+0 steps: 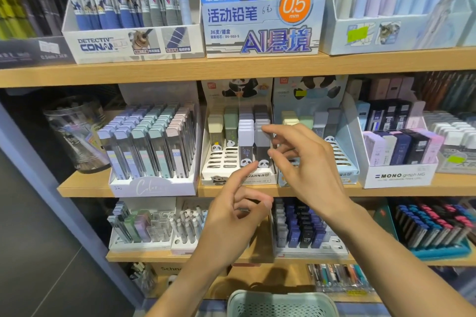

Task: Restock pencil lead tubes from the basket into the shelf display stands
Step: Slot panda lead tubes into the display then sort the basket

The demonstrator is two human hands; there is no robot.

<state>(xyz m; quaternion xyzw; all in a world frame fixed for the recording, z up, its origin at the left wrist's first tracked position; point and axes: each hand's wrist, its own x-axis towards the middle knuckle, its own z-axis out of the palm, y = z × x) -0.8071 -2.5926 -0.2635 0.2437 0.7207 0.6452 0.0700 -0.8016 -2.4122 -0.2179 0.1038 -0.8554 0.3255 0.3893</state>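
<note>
Nearest me, the basket sits low, its contents hidden. My left hand points one finger with the rest curled, empty as far as I see; my right hand spreads loose at the lead tubes in the panda stand. I judge I'm seating tubes; next, fetch more. Beyond: "MONO graph MG", "0.5 mm".

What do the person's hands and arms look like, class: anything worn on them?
Both hands, the left hand and the right hand, are bare: no gloves, rings, watch or bracelets show. The forearms are bare too, with no sleeve in view. The fingers are slim, with short, plain nails.
</note>
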